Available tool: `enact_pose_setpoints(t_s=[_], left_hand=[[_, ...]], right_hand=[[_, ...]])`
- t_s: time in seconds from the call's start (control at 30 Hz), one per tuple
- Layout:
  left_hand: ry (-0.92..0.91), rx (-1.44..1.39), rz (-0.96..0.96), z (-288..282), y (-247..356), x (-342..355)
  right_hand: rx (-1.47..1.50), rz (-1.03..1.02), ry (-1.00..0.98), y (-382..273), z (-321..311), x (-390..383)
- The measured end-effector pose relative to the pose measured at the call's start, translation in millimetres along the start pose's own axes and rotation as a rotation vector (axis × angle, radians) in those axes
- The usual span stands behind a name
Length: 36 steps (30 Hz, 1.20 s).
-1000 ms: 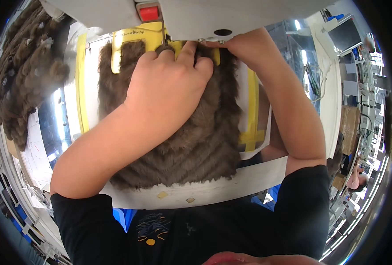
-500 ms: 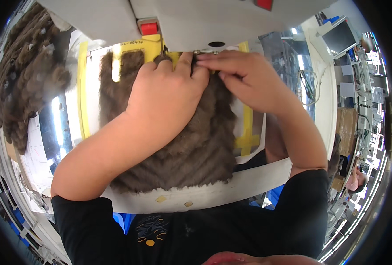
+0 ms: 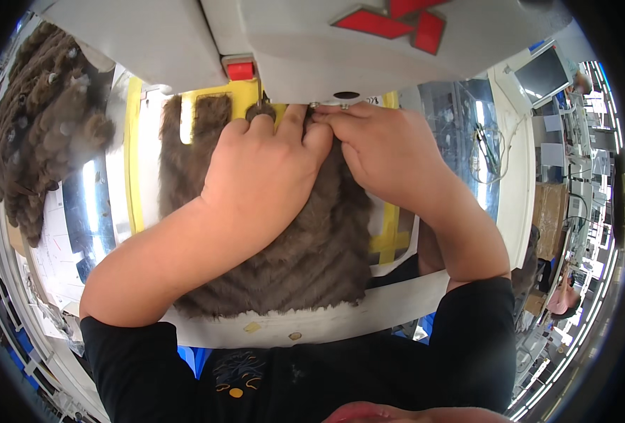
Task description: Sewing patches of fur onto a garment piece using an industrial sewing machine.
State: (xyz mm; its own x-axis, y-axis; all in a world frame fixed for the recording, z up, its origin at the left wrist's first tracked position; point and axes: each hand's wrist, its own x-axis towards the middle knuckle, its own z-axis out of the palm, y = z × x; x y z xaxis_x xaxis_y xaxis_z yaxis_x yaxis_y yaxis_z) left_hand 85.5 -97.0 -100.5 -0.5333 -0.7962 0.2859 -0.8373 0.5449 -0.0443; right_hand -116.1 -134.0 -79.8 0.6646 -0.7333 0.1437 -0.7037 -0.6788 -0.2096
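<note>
A brown fur piece [image 3: 291,271] lies under my hands, its upper edge running beneath the head of a white sewing machine [image 3: 305,60]. My left hand [image 3: 266,155] is closed on the fur near the needle area, with bent fingers bearing down and the thumb against the index finger. Just right of it, my right hand [image 3: 390,144] is closed in a pinch at the fur's upper right edge. The fingertips of both hands nearly meet below the machine head, which partly hides them. A strip of fur stands apart from the main part by a slot at upper left.
A large heap of brown fur [image 3: 41,127] lies at the far left. Yellow tape [image 3: 135,155] marks the white work surface. Thin cables [image 3: 487,151] and a monitor [image 3: 542,72] are to the right. Another person [image 3: 562,302] is visible at the far right.
My right hand's fingers have drawn together and turned downward beside my left hand. My left hand keeps its place on the fur. The whole view has shifted slightly, showing more of the machine.
</note>
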Motion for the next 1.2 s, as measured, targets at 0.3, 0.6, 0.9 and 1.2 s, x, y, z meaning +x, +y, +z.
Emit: enact_pose_setpoints(t_s=[0.3, 0.6, 0.9, 1.2], left_hand=[[0.009, 0.019, -0.014, 0.7, 0.5, -2.8], [0.074, 0.06, 0.03, -0.4, 2.1, 0.0], [0.018, 0.044, 0.055, -2.7, 6.8, 7.3], [0.032, 0.069, 0.066, -1.1, 7.1, 8.2]], right_hand=[[-0.022, 0.04, -0.023, -5.9, 1.8, 1.6], [-0.009, 0.048, 0.008, -4.9, -0.2, 0.2], [0.027, 0.034, 0.036, 5.3, -3.4, 0.1], [0.131, -0.002, 0.045, 22.4, -0.1, -0.6]])
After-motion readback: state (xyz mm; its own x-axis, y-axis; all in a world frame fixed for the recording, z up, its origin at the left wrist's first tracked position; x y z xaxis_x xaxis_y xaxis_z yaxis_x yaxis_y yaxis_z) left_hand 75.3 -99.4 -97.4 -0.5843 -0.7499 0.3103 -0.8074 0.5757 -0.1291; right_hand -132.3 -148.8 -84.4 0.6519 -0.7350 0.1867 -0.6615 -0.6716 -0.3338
